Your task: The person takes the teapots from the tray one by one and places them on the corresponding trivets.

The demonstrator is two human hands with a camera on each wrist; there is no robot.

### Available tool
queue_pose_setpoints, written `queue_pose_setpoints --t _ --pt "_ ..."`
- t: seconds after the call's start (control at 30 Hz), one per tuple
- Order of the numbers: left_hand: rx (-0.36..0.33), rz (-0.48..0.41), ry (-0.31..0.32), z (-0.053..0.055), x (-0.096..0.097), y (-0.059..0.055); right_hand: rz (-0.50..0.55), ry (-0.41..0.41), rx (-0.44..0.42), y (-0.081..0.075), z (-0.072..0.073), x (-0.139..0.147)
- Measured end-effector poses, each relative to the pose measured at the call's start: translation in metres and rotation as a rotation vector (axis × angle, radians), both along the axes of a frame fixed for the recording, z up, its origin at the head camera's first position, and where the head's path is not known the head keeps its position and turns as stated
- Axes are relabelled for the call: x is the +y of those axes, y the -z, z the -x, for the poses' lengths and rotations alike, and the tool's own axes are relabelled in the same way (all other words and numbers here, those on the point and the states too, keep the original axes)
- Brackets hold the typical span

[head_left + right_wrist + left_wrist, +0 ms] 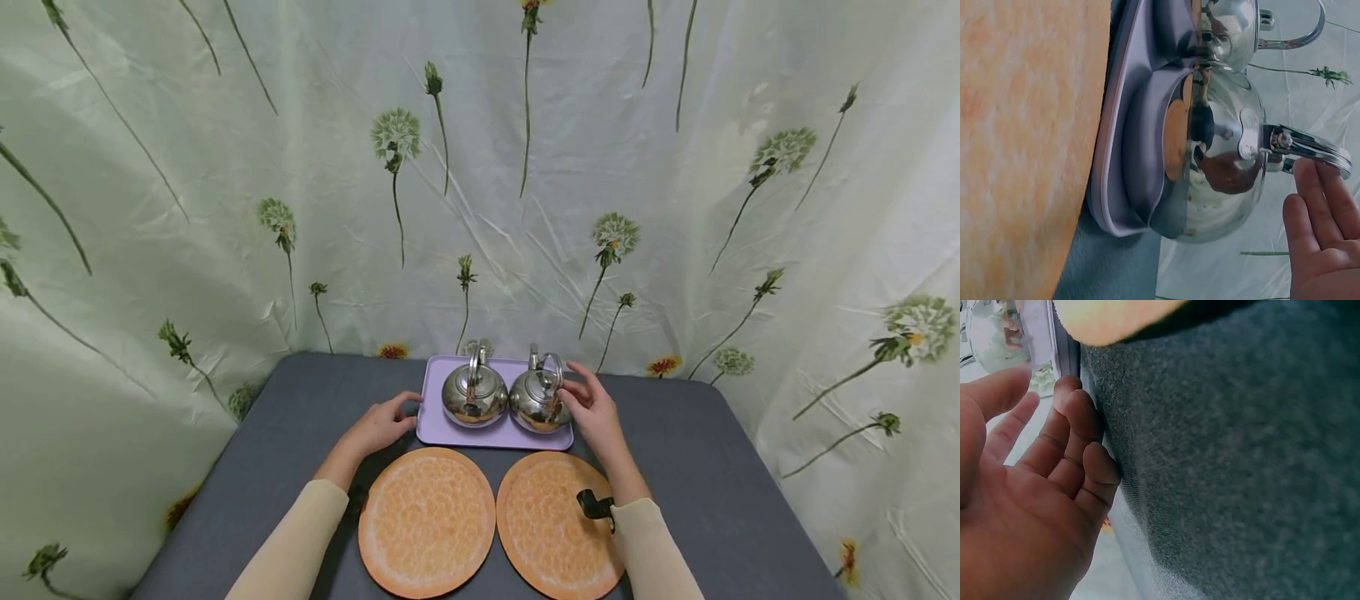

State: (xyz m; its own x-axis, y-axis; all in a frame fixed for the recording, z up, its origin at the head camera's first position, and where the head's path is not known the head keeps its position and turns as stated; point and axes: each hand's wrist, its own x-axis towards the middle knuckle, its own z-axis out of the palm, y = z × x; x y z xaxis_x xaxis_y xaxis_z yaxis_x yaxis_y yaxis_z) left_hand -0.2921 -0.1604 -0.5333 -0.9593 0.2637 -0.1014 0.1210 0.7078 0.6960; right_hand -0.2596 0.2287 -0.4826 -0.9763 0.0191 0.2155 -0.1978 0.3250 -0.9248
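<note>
Two shiny steel kettles stand side by side on a lilac tray [431, 429]. My right hand [596, 412] is at the right kettle [536, 412]. In the right wrist view, its extended fingers [1329, 209] reach to the raised handle [1316, 150] of that kettle, fingertips right at the metal. The left kettle [468, 404] has its handle up too and no hand on it. My left hand [382, 427] is at the tray's left edge, its fingers loosely bent. The left wrist view shows those fingers [1085, 419] beside the tray's side, close over the dark cloth, with nothing in the palm.
Two round orange-patterned placemats, a left one [427, 525] and a right one [551, 517], lie in front of the tray on the dark grey tabletop [697, 467]. A pale curtain [480, 208] with dandelion prints hangs behind the table and along its sides.
</note>
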Motion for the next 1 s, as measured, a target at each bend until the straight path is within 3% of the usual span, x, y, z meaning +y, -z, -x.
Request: queue_pose_setpoints --t 0.23,0.47,0.63,0.83,1.0 --pt "-0.004 0.023 0.009 -0.002 0.004 0.005 0.196 -0.113 -0.045 0.006 -0.001 -0.003" --pt "-0.028 -0.004 0.011 0.0 0.004 0.012 0.271 -0.114 -0.055 0.014 0.001 -0.005" --pt "-0.094 -0.068 0.009 0.007 0.002 0.013 0.323 -0.134 -0.043 0.012 0.005 -0.007" --pt "-0.221 -0.199 0.029 0.015 0.0 0.014 0.337 -0.131 -0.039 0.011 0.01 -0.007" --pt "-0.327 -0.25 0.062 0.021 -0.003 0.015 0.364 -0.117 -0.039 0.01 0.013 -0.007"
